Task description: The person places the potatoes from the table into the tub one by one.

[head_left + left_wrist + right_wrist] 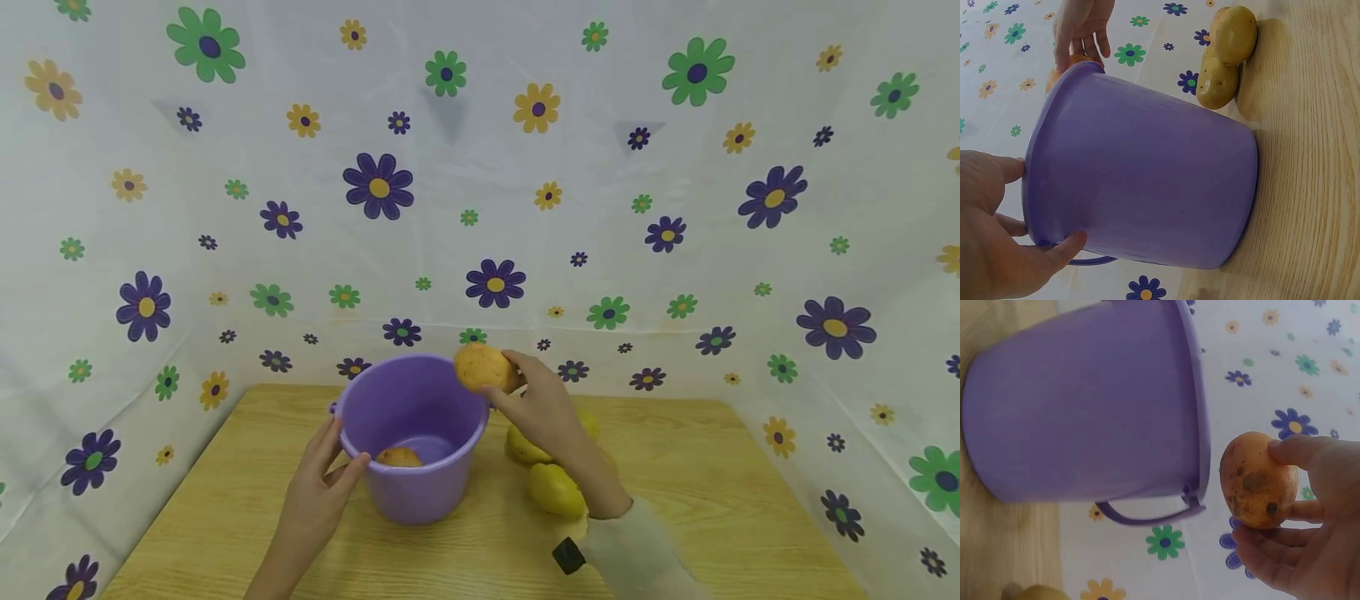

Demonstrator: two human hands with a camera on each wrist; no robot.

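Note:
A purple bucket [420,496] stands upright on the table, with one potato [399,457] at its bottom. At the bucket's left rim my left hand [318,483] holds on, thumb near the front and fingers along the side. My right hand [543,404] pinches another potato [480,368] between thumb and fingers, up at the bucket's right rim. In the right wrist view this potato [1254,481] shows dark blotches and sits just outside the rim. Beneath my right forearm, more potatoes [555,490] lie on the table, partly hidden by the arm.
The wooden table [712,500] is surrounded at the back and sides by a white flowered sheet [450,242]. The bucket's purple handle [1141,520] hangs down along its side. A small black block [568,555] is at my right sleeve.

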